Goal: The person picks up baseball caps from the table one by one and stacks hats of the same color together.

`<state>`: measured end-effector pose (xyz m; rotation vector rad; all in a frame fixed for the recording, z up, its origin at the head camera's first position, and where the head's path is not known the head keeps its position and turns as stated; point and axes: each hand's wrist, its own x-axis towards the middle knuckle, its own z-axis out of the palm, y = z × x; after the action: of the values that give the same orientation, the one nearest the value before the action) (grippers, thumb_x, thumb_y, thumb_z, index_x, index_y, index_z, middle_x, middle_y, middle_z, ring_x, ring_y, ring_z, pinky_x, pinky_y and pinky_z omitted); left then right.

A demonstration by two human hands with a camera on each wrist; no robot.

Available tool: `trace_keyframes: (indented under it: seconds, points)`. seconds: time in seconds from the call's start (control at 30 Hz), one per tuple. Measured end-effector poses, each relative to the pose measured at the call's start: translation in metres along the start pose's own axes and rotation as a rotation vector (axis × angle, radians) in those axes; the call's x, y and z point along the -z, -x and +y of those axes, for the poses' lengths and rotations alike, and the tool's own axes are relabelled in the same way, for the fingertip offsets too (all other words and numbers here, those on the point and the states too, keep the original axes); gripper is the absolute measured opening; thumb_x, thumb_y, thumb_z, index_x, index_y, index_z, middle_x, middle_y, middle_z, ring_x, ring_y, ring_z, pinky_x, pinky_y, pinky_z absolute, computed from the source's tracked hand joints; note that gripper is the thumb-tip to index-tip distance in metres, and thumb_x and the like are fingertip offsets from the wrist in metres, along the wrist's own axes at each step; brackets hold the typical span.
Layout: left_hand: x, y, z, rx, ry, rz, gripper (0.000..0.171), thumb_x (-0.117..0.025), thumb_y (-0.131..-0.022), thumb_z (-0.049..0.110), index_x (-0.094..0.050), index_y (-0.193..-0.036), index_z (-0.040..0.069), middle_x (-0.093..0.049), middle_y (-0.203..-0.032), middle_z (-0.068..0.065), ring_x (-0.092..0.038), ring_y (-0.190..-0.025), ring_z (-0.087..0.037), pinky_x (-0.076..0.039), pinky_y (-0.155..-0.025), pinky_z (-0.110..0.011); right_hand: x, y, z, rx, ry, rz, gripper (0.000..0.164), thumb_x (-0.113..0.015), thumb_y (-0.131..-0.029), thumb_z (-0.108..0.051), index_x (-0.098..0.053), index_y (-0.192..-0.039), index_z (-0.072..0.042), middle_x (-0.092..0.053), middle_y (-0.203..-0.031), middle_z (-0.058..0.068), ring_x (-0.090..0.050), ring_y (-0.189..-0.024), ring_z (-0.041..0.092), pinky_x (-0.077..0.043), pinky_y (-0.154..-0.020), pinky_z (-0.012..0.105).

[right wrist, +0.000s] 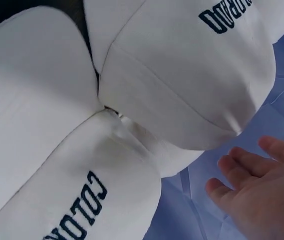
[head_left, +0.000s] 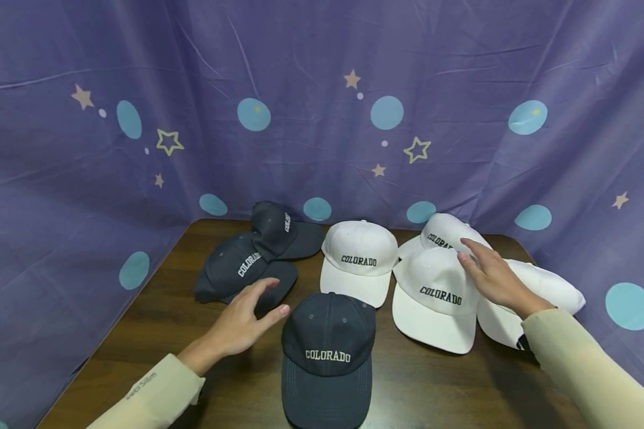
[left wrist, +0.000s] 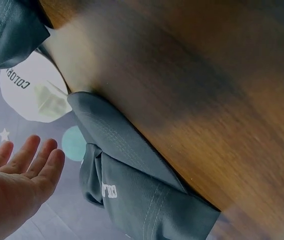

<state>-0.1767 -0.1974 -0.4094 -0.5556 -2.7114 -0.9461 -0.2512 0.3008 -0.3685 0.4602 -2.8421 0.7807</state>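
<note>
My left hand point(head_left: 238, 325) hovers with its fingers extended and nothing in its grasp, between two dark navy caps and a nearer one. The front navy cap point(head_left: 327, 333) has its brim toward me and white COLORADO lettering. Of the other two, one navy cap point(head_left: 231, 262) overlaps the navy cap point(head_left: 273, 229) behind it. Over the white caps on the right, my right hand point(head_left: 494, 277) is also empty, fingers spread. Beneath and beside it are a white cap point(head_left: 434, 286), a rear white cap point(head_left: 448, 229) and a far-right white cap point(head_left: 547, 286).
A further white cap point(head_left: 359, 250) with black lettering sits in the middle, behind the front navy cap. Everything lies on a brown wooden table point(head_left: 418, 387). A purple curtain point(head_left: 311, 155) with stars and blue dots hangs along the table's back edge.
</note>
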Motion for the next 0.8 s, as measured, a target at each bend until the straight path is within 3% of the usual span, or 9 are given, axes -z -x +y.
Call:
trace_keyframes:
  seconds: [0.5,0.8]
  points:
    - [-0.003,0.001,-0.003,0.014,-0.001,0.003,0.063,-0.054,-0.09,0.059,-0.043,-0.138,0.019,-0.051,-0.133,-0.005,-0.044,-0.122,-0.023,-0.039,-0.098,-0.05,-0.018,-0.016,0.006,-0.073,0.081,-0.045,0.063,-0.027,-0.103,-0.046,-0.03,-0.144,0.002,-0.035,-0.141,0.031,-0.027,-0.129,0.048,-0.017,-0.098,0.069]
    - [-0.003,0.001,-0.005,0.009,0.004,0.011,0.062,-0.055,-0.09,0.057,-0.044,-0.138,0.018,-0.052,-0.132,-0.006,-0.045,-0.122,-0.024,-0.04,-0.097,-0.05,-0.017,-0.021,0.007,-0.103,0.067,-0.031,0.063,-0.041,-0.099,-0.049,-0.042,-0.131,0.005,-0.046,-0.125,0.03,-0.04,-0.117,0.046,-0.023,-0.09,0.065]
